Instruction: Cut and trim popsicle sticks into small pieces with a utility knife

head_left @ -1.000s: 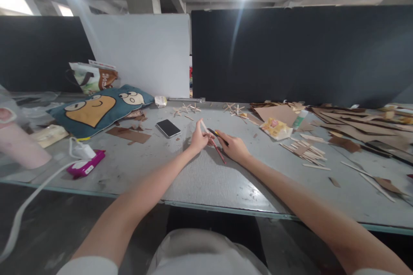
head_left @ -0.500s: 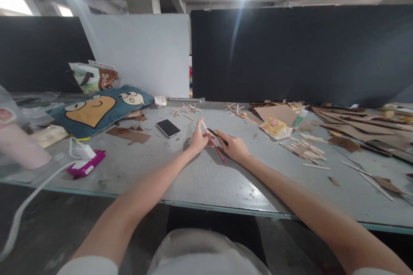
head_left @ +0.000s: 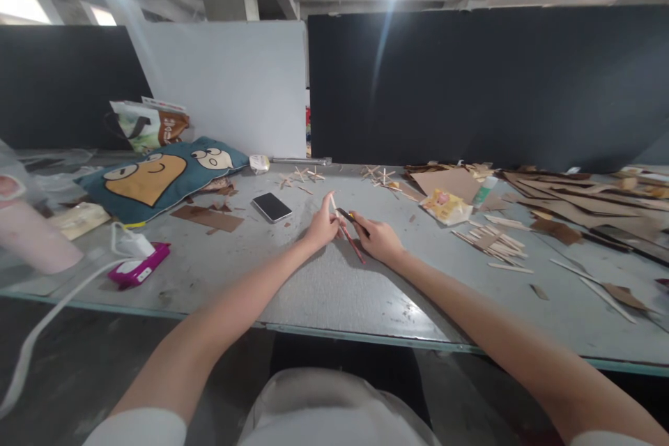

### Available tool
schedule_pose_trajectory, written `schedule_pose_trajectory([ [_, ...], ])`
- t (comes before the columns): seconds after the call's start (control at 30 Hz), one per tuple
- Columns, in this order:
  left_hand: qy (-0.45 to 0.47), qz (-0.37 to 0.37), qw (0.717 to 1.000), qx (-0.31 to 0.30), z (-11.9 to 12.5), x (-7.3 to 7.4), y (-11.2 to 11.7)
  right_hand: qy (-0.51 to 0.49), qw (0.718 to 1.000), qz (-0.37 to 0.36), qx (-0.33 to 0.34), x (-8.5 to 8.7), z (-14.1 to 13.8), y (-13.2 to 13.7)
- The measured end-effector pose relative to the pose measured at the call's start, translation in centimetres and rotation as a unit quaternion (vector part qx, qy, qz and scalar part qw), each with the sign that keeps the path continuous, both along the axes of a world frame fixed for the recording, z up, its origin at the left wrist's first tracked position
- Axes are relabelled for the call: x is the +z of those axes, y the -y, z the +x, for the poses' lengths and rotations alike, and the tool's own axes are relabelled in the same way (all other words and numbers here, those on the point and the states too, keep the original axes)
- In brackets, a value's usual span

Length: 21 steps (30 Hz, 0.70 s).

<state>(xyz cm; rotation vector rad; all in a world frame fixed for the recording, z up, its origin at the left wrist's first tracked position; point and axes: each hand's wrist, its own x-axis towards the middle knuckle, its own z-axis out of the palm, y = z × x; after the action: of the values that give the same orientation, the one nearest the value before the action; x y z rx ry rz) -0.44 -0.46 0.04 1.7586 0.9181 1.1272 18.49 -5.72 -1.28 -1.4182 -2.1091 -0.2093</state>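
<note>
Stick [head_left: 333,203], thin pale wood, pinched upright-ish between thumb and fingers of the left hand [head_left: 323,226], just above the tabletop [head_left: 334,286] at centre. Right hand [head_left: 379,237] closed around a dark-tipped cutter or pen [head_left: 351,217]; cannot tell which. A red-handled tool [head_left: 355,247] lies angled between the two hands, apparently touching the tabletop.

Handling judgement: stick looks very light, stiff along its length but easy to snap if bent; smooth faces, so a pinch near the lower third gives control while leaving the tip free. Light grip, no squeeze across the flat.

Around it: phone [head_left: 272,207] face up just left of the left hand, cardboard scrap [head_left: 209,218] beyond that. Pile of loose sticks [head_left: 494,245] to the right, well apart from the hands, then snack packet [head_left: 442,206] and cardboard sheets [head_left: 564,205] further right. Small stick stars [head_left: 303,175] near the back. Blue cartoon cushion [head_left: 157,178] far left, magenta pack [head_left: 139,272] with white charger [head_left: 133,244] at left front edge
</note>
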Motion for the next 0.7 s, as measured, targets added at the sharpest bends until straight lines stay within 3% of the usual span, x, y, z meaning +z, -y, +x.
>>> schedule_pose_trajectory([
  [0.7,-0.106,0.096,0.989,0.045,-0.69,0.04,-0.29,0.012,1.000,-0.002,0.006,0.02,0.20,0.23],
])
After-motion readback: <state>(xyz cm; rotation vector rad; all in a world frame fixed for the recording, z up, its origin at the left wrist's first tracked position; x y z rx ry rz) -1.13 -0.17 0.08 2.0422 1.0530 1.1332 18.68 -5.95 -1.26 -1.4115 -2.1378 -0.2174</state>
